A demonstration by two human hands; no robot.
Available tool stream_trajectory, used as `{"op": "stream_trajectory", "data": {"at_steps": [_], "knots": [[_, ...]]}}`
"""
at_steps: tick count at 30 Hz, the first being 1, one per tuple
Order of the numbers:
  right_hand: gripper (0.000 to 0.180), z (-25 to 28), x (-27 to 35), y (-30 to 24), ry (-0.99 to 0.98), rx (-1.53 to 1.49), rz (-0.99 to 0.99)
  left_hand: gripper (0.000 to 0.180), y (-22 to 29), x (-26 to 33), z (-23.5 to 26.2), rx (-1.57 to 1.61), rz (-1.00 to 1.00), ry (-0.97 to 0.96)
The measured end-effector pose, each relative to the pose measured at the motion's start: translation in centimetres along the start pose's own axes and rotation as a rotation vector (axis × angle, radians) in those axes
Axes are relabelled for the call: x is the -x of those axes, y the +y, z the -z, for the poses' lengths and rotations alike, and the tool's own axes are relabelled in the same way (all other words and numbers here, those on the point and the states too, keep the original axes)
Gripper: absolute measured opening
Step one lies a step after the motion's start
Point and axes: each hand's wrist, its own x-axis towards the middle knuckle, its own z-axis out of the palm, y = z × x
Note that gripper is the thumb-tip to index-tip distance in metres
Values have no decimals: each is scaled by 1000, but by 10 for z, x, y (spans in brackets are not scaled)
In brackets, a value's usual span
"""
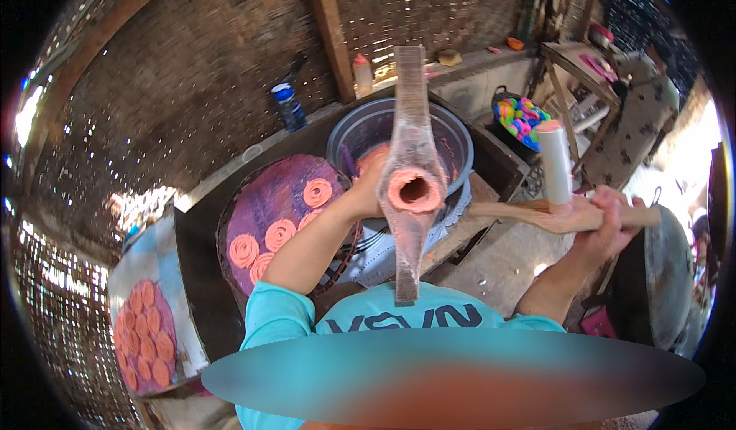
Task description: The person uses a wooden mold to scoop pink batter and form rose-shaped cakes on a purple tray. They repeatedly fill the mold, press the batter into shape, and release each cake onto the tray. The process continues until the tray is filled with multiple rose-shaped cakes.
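Note:
My left hand is closed around the underside of a wooden dough press, its fingers hidden behind it. The press is a long two-handled piece with a round hole in the middle, lined with pink-orange dough. Off to the right, my right hand grips the wooden handle of a plunger. A white cylinder stands up from that handle, its tip smeared with dough. Beyond the press is a grey basin with more of the dough inside. The plunger is apart from the press.
Left of the basin, a round purple tray carries several dough spirals. More spirals cover another purple sheet at far left. A blue-capped bottle and a pink-topped squeeze bottle stand by the woven wall. Colourful pieces fill a dark container.

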Motion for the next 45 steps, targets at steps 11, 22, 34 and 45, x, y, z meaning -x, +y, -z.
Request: {"op": "stream_trajectory", "data": {"at_steps": [11,22,34,45], "knots": [[22,-49,61,26,-49,-462,-386,61,6,-20,-34,584,95,407],[44,-34,94,83,-721,172,-270,28,9,66,17,516,-364,398],[42,-78,81,33,-797,30,241,26,-19,70,19,736,-317,199],[32,-94,75,37,-790,73,454,26,-19,69,22,722,-307,195]]}}
